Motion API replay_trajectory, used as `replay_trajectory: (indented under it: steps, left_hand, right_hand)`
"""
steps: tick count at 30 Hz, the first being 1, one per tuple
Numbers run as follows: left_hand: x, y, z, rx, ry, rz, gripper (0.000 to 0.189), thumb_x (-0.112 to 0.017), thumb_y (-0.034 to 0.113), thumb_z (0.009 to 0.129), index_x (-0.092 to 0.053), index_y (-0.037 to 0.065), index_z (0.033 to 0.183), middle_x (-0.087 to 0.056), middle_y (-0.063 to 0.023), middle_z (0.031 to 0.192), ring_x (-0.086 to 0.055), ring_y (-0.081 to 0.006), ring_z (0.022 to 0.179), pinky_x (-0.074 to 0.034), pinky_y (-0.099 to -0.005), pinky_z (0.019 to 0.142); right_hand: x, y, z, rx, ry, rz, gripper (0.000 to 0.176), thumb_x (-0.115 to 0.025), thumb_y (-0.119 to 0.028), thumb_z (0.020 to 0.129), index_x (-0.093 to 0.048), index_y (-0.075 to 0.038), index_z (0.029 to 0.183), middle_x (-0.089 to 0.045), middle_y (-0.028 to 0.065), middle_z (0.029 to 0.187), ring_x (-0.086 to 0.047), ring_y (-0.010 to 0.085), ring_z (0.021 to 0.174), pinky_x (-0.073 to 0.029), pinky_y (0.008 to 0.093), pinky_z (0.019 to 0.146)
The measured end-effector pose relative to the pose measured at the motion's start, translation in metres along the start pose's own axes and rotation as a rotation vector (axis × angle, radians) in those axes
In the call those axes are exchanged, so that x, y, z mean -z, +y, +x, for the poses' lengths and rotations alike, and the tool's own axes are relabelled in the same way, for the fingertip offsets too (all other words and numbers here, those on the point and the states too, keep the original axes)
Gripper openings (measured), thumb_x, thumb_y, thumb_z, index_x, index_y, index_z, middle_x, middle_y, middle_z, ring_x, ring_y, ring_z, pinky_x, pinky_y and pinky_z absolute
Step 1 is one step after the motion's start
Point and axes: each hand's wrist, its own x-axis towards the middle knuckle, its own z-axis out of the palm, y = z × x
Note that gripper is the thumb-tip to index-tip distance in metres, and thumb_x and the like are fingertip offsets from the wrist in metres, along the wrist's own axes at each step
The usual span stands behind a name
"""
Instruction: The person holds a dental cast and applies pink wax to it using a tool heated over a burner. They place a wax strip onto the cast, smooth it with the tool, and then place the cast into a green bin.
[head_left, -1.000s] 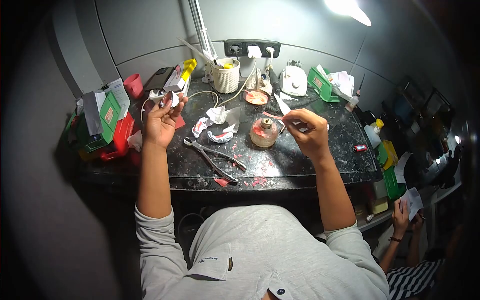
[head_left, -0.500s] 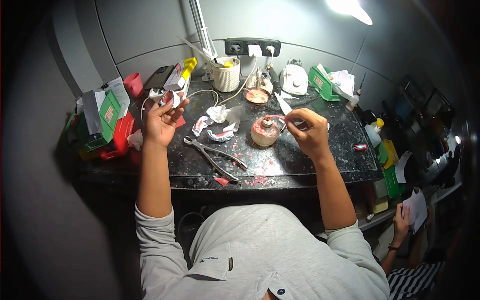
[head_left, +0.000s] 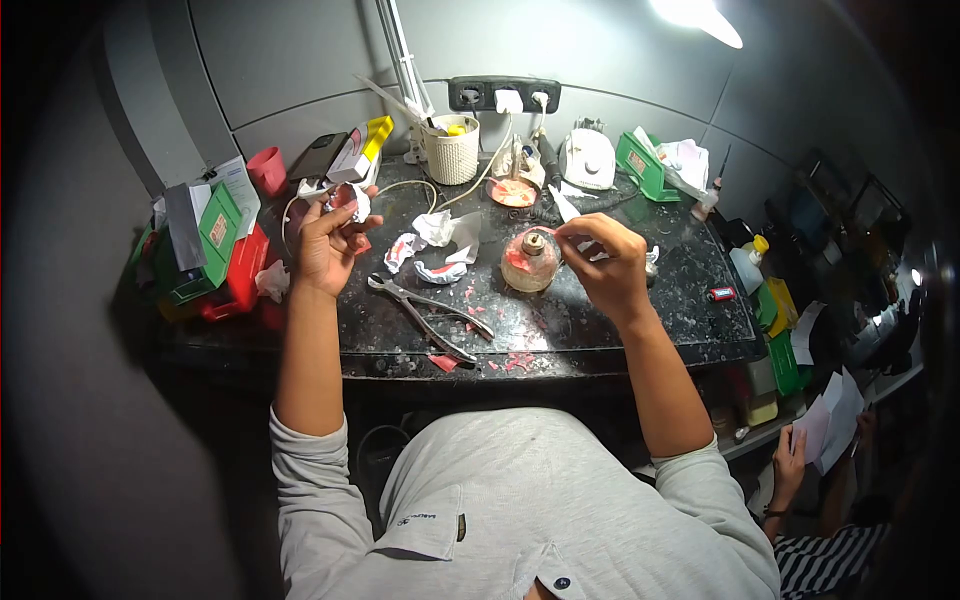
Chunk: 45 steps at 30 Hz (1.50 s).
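My left hand (head_left: 330, 240) is raised over the left of the bench, its fingers closed round a dental cast (head_left: 355, 203) with pink wax on it. Part of the cast is hidden by the fingers. My right hand (head_left: 607, 262) pinches a thin strip of pink wax (head_left: 549, 231), little of which shows, beside the glass spirit burner (head_left: 530, 266). Pink drips coat the burner, and I cannot make out a flame. Between my hands lie two white moulded arches with pink wax, one a curved piece (head_left: 441, 272), and long-handled metal pliers (head_left: 424, 315).
Pink wax scraps (head_left: 520, 361) litter the bench's front. Behind stand a woven white cup (head_left: 452, 158), a dish of pink shavings (head_left: 513, 193) and a white device (head_left: 588, 160). Green bins (head_left: 217, 235) flank the bench. At the right, another person's hand (head_left: 789, 465) holds papers.
My right hand has shifted slightly left and down, bringing the wax strip off the burner's wick. My left hand has turned the cast a little. The other person's papers have spread apart.
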Motion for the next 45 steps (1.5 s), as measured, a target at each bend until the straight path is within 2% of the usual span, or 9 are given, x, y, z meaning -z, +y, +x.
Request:
replay_trajectory:
  steps: [4, 7, 10, 12, 16, 24, 29, 37, 45]
  left_hand:
    - [-0.015, -0.003, -0.003, -0.005, -0.121, 0.018, 0.040, -0.057, 0.004, 0.089, -0.046, 0.006, 0.128, -0.065, -0.0274, 0.123, -0.073, -0.0375, 0.092, -0.062, -0.0309, 0.063]
    - [-0.029, -0.010, -0.009, 0.025, -0.225, -0.039, 0.050, -0.050, 0.009, 0.089, -0.040, 0.006, 0.138, -0.052, -0.0370, 0.134, -0.067, -0.0487, 0.104, -0.062, -0.0406, 0.075]
    - [-0.046, -0.018, -0.020, 0.042, -0.351, -0.052, 0.058, -0.051, 0.015, 0.083, -0.039, 0.004, 0.139, -0.055, -0.0355, 0.131, -0.066, -0.0447, 0.105, -0.060, -0.0439, 0.080]
    - [-0.057, -0.025, -0.032, 0.022, -0.385, 0.053, 0.072, -0.053, 0.019, 0.074, -0.036, -0.002, 0.141, -0.057, -0.0333, 0.126, -0.066, -0.0392, 0.103, -0.058, -0.0421, 0.080]
    - [-0.078, -0.041, -0.052, 0.089, -0.499, 0.022, 0.072, -0.054, 0.022, 0.074, -0.041, -0.002, 0.140, -0.061, -0.0271, 0.121, -0.065, -0.0277, 0.097, -0.055, -0.0354, 0.080]
    - [-0.100, -0.068, -0.078, 0.089, -0.423, 0.213, 0.046, -0.053, 0.029, 0.090, -0.045, -0.001, 0.124, -0.060, -0.0178, 0.110, -0.063, -0.0231, 0.097, -0.055, -0.0361, 0.080]
    - [-0.093, -0.084, -0.078, -0.002, -0.390, 0.241, 0.053, -0.030, 0.046, 0.107, -0.046, 0.000, 0.126, -0.062, -0.0181, 0.110, -0.064, -0.0247, 0.107, -0.054, -0.0452, 0.096]
    - [-0.088, -0.089, -0.075, -0.017, -0.390, 0.229, 0.054, -0.027, 0.046, 0.108, -0.047, 0.000, 0.126, -0.063, -0.0171, 0.110, -0.065, -0.0267, 0.108, -0.051, -0.0452, 0.101]
    - [-0.095, -0.085, -0.080, -0.022, -0.276, 0.178, 0.047, -0.029, 0.040, 0.109, -0.049, 0.001, 0.123, -0.061, -0.0120, 0.111, -0.063, -0.0208, 0.106, -0.049, -0.0392, 0.100]
  right_hand:
    - [-0.001, -0.009, 0.000, 0.130, 0.034, 0.040, 0.013, -0.073, 0.004, 0.080, -0.072, -0.002, 0.092, -0.072, 0.0068, 0.089, -0.070, 0.0126, 0.072, -0.057, 0.0242, 0.060]
    - [0.001, -0.012, -0.007, 0.004, 0.030, 0.180, 0.013, -0.074, 0.003, 0.082, -0.073, -0.001, 0.094, -0.073, 0.0061, 0.087, -0.070, 0.0099, 0.072, -0.055, 0.0220, 0.060]
    - [0.001, -0.033, -0.024, -0.401, 0.009, 0.485, 0.008, -0.072, 0.000, 0.088, -0.072, 0.003, 0.096, -0.073, 0.0073, 0.085, -0.071, 0.0107, 0.074, -0.055, 0.0211, 0.060]
    - [0.002, -0.031, -0.036, -0.491, -0.082, 0.687, 0.009, -0.071, 0.000, 0.090, -0.070, 0.004, 0.098, -0.073, 0.0091, 0.086, -0.071, 0.0124, 0.075, -0.056, 0.0215, 0.059]
    - [0.010, -0.044, -0.034, -0.663, -0.260, 0.873, 0.009, -0.073, 0.001, 0.088, -0.069, 0.005, 0.094, -0.072, 0.0115, 0.084, -0.073, 0.0170, 0.073, -0.057, 0.0238, 0.056]
    - [0.011, -0.047, -0.032, -0.738, -0.209, 0.891, 0.012, -0.073, -0.003, 0.090, -0.068, 0.006, 0.096, -0.072, 0.0122, 0.086, -0.073, 0.0174, 0.075, -0.059, 0.0254, 0.058]
    - [-0.001, -0.047, -0.032, -0.723, -0.106, 0.952, 0.012, -0.073, -0.004, 0.089, -0.068, 0.005, 0.097, -0.072, 0.0123, 0.087, -0.074, 0.0183, 0.076, -0.060, 0.0261, 0.059]
    - [-0.023, -0.051, -0.032, -0.799, 0.009, 1.057, 0.011, -0.074, -0.004, 0.089, -0.069, 0.004, 0.095, -0.073, 0.0117, 0.088, -0.074, 0.0188, 0.077, -0.062, 0.0290, 0.061]
    - [-0.037, -0.063, -0.035, -0.823, -0.022, 1.119, 0.011, -0.072, -0.004, 0.090, -0.069, 0.005, 0.095, -0.072, 0.0125, 0.089, -0.074, 0.0204, 0.078, -0.063, 0.0308, 0.062]
